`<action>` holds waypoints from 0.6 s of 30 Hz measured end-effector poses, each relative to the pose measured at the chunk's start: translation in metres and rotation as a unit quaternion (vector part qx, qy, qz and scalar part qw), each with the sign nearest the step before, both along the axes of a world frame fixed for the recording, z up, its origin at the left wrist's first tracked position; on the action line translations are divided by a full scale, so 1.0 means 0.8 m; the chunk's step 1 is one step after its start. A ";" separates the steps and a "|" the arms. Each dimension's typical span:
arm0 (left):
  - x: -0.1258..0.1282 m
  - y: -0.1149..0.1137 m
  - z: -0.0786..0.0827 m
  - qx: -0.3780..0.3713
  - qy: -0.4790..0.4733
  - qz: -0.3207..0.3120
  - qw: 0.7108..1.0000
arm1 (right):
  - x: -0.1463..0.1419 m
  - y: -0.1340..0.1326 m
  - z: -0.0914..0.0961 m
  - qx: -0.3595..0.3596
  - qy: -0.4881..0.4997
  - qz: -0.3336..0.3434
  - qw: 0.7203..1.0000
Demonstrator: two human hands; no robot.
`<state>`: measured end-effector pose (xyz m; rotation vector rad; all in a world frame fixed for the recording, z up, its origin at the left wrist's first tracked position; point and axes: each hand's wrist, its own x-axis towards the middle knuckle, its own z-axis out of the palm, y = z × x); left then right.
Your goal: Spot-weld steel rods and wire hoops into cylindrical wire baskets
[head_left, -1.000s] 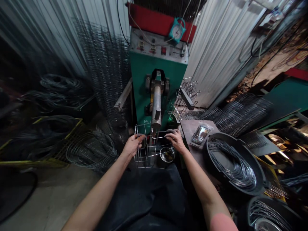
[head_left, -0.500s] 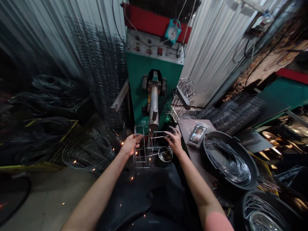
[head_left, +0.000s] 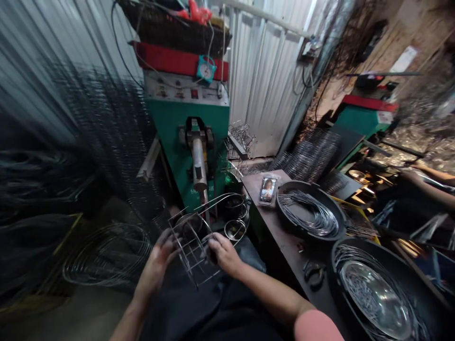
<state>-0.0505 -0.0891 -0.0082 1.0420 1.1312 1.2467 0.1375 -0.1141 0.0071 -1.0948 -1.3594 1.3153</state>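
A wire rack with crossing bars and two longer wires reaching up to the right hangs tilted over my dark-covered lap. My right hand has its fingers closed round the rack's right side. At the rack's left side is my left hand; motion smears its fingers, and I cannot tell whether they grip. Just beyond the rack, the metal arm of a green machine points down toward me. A small round metal bowl sits right of the rack.
On the right, a bench bears a phone, a black tub of wire hoops and pliers. Nearer stands another tub with a metal bowl of small pieces. Wire coils lie left. Another person's arm is far right.
The rack has come away from the machine's arm toward me and tilted. My right hand has moved from the long wires onto the rack's side. The sparks are gone, and the view has swung right.
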 end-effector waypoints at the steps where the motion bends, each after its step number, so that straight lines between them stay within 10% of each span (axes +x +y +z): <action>1: -0.008 -0.016 -0.005 0.085 0.093 -0.002 0.992 | 0.003 0.005 0.016 -0.031 0.064 -0.005 0.997; 5: -0.028 -0.068 -0.022 0.393 0.436 -0.094 0.804 | 0.013 0.020 0.068 -0.126 0.206 -0.013 0.970; 8: -0.027 -0.083 -0.027 0.502 0.522 -0.090 0.683 | 0.013 0.027 0.086 -0.190 0.247 0.008 0.950; 18: -0.016 -0.092 -0.054 0.466 0.502 -0.090 0.723 | 0.028 0.043 0.085 -0.347 0.289 -0.022 0.892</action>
